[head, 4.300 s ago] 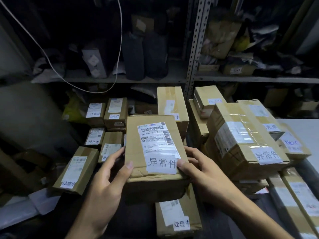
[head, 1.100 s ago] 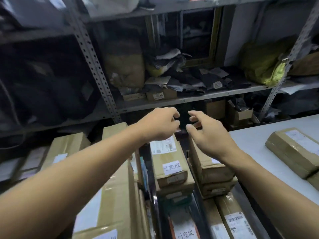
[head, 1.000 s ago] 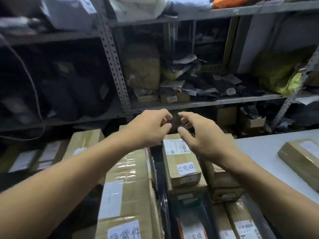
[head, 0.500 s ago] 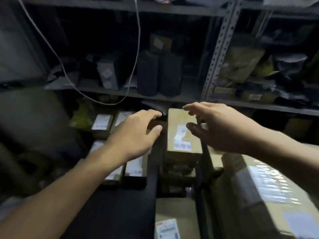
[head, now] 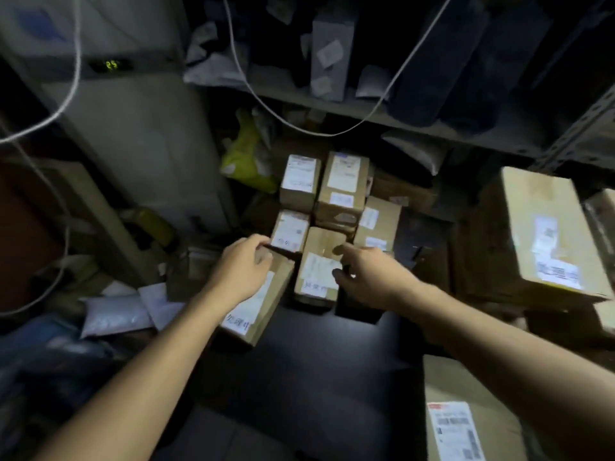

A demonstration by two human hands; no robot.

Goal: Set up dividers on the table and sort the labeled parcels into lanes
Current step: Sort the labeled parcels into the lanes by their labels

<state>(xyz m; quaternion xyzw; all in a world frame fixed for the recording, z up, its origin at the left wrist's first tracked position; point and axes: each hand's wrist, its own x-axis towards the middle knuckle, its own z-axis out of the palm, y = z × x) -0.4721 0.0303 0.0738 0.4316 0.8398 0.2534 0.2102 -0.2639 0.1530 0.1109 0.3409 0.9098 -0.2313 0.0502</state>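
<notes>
The room is dim, with a dark table top (head: 299, 377) below and a grey metal shelf (head: 416, 128) far behind.

Nearest, at the bottom right, lies a brown cardboard box with a white barcode label (head: 466, 424). Next come the two bare arms reaching forward. The left hand (head: 241, 267) rests on a long brown cardboard parcel with a white strip label (head: 259, 304). Its fingers look bent over the far end, but the picture is blurry, so I cannot tell if it grips. The right hand (head: 369, 277) is spread, with finger and thumb on either side of the corner of a small brown taped parcel with a white label (head: 319, 264), not yet pinching it.

Behind them, more small brown labeled boxes (head: 332, 191) sit packed tight together. No dividers can be seen here.

The small parcel touches its neighbours, so pulling it fast may drag or tip them. The light is poor, so a label could be read wrong and go in the wrong lane. A white cord (head: 332, 133) hangs low over the far boxes and could snag a lifted box.
</notes>
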